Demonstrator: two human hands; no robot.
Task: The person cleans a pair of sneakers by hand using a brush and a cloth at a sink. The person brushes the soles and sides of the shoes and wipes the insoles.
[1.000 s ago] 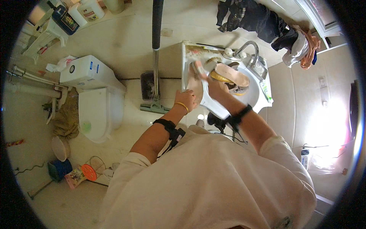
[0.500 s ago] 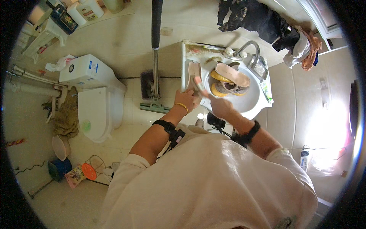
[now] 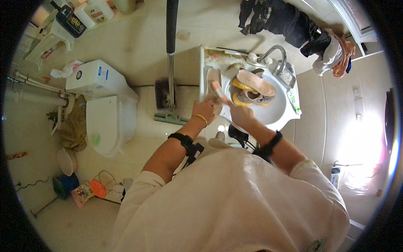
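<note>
My left hand (image 3: 204,109) is closed on the near end of a beige insole (image 3: 214,75), which lies along the left ledge of the white sink (image 3: 282,113). In my right hand (image 3: 243,116) is a small brush (image 3: 218,89) with a pinkish back, held against the insole; its bristles are blurred. Inside the basin sit grey shoes (image 3: 253,95) with yellow soles (image 3: 240,100). A second insole (image 3: 256,82) rests on top of them and partly hides them.
A curved faucet (image 3: 277,51) rises at the sink's back right. Left of the sink, a mop (image 3: 171,75) leans beside a dark bin (image 3: 161,94). Further left stands a white toilet (image 3: 105,122). Dark clothes (image 3: 289,25) hang at the upper right.
The right hand and the brush have shifted slightly, with the brush still over the insole. The left hand stays nearly in place, and the shoes have not moved.
</note>
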